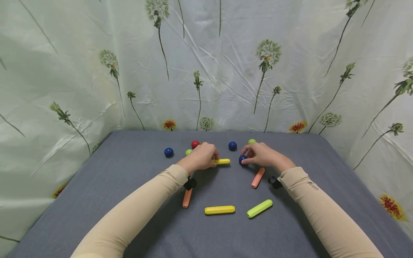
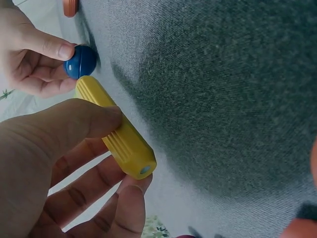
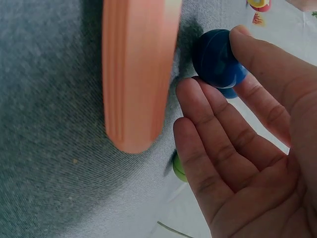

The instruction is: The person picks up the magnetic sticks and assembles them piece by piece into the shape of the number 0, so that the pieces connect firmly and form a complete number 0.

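Note:
My left hand (image 1: 201,157) pinches a yellow ribbed rod (image 2: 121,141) between thumb and fingers, and a small metal disc shows in the rod's near end. In the head view this yellow rod (image 1: 222,161) points right, toward the other hand. My right hand (image 1: 262,154) holds a glossy blue ball (image 3: 218,58) by thumb and fingertips, low over the cloth. From the left wrist view, the blue ball (image 2: 80,62) appears close to the rod's far end; whether they touch I cannot tell. An orange rod (image 1: 258,177) lies just below the right hand.
Behind the hands sit a red ball (image 1: 195,144), two more blue balls (image 1: 169,152) and two lime balls (image 1: 252,141). Toward the front lie another orange rod (image 1: 187,198), a second yellow rod (image 1: 220,210) and a lime rod (image 1: 259,209). A floral curtain (image 1: 226,71) borders the grey tabletop (image 1: 129,215).

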{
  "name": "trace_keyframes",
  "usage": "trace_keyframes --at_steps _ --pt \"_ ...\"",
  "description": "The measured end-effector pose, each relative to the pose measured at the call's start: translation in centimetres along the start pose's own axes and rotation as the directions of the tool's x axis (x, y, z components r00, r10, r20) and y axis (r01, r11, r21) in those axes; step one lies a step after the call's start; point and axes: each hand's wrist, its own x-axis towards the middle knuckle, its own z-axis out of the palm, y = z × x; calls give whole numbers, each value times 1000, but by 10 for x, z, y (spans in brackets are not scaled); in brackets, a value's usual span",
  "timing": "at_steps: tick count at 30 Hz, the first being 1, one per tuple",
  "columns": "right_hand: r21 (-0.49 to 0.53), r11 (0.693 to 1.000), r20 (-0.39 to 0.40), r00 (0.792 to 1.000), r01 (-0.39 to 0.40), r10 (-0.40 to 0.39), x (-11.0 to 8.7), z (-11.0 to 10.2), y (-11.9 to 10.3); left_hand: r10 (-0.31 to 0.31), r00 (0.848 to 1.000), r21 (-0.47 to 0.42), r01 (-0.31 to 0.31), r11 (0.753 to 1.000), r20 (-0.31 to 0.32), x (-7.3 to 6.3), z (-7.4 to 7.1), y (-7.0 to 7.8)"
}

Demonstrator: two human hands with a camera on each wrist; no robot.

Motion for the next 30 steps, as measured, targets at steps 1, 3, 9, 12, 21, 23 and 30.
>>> trace_keyframes --at_steps 1,3,9,12,21,23,30 --pt "1 1000 1 1000 0 0 0 1 0 3 1000 2 -3 1000 0 0 0 1" --pt "1 1000 1 1000 5 -5 0 2 -1 12 1000 6 -12 1000 1 2 0 2" --pt "3 1000 -5 1000 12 -12 -1 4 -5 18 1000 24 -18 1000 7 8 2 4" --pt "8 1000 -7 1000 16 -16 0 5 -6 6 1000 28 -6 1000 13 10 3 5" --pt "0 999 -13 999 33 -33 1 8 -6 9 1000 37 -10 999 20 14 4 6" --pt "-2 999 -14 999 44 -44 2 8 -8 11 1000 43 -12 999 19 15 5 6" --pt "-11 998 -9 998 65 -65 3 9 -14 7 1000 60 -8 998 16 17 7 7"
